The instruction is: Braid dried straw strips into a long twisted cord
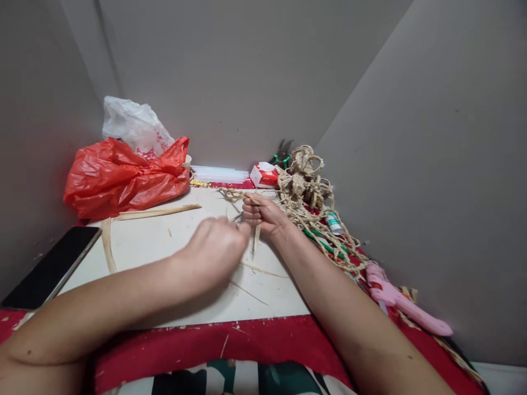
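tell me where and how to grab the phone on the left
Pinch the phone by its two long edges, around the middle, coming from above with the left hand: likely best, as it lies flat and slim, dark face up, with the grey wall close along its left.

Plain grey back wall (247, 71), grey left wall (33, 82), grey right wall (453, 137); red tablecloth (206, 343), white board (144, 241) on top, soft light
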`<state>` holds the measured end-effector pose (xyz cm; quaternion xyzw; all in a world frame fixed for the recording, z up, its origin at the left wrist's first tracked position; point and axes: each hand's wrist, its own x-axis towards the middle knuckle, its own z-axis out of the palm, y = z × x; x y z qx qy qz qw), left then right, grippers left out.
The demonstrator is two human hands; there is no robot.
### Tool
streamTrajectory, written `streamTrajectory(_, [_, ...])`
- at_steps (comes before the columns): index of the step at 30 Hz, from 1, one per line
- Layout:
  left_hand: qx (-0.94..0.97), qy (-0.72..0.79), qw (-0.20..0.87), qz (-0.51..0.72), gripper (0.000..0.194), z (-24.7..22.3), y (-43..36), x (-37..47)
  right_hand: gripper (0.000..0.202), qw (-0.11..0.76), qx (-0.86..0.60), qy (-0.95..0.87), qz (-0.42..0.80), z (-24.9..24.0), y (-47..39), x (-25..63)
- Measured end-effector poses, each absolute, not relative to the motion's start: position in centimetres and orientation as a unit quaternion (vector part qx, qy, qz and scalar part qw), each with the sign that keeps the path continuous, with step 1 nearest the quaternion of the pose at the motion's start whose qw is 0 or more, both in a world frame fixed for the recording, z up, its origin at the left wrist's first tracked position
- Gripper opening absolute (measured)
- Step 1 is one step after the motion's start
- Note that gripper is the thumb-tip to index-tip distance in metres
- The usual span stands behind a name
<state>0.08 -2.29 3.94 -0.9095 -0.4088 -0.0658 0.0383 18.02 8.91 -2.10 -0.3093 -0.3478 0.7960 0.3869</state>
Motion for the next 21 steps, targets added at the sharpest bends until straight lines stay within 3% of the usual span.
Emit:
streamTrajectory(3, [-0.945, -0.327, -0.032, -0.009, 0.023, 3.2, -5.6, 1.3, 0.038, 0.386, -0.305, -0.346, 0.799, -2.0, 8.8, 18.0])
streamTrajectory(7, [-0.943, -0.324, -0.053, 0.060, 0.046, 0.7, -4.8, 2.2, 0.039, 0.371, -0.308, -0.360, 0.798, -2.2, 8.9, 18.0])
streamTrajectory(12, [-0.937, -0.338, -0.060, 0.068, 0.035, -1.5, -1.1, 2.4, 0.039, 0.350, -0.308, -0.369, 0.804, -2.5, 9.1, 18.0])
streamTrajectory(21, [-0.939, -0.323, -0.044, 0.110, 0.031, 0.2, -0.5, 1.3, 0.038, 0.349, -0.308, -0.358, 0.810, -2.3, 9.1, 18.0])
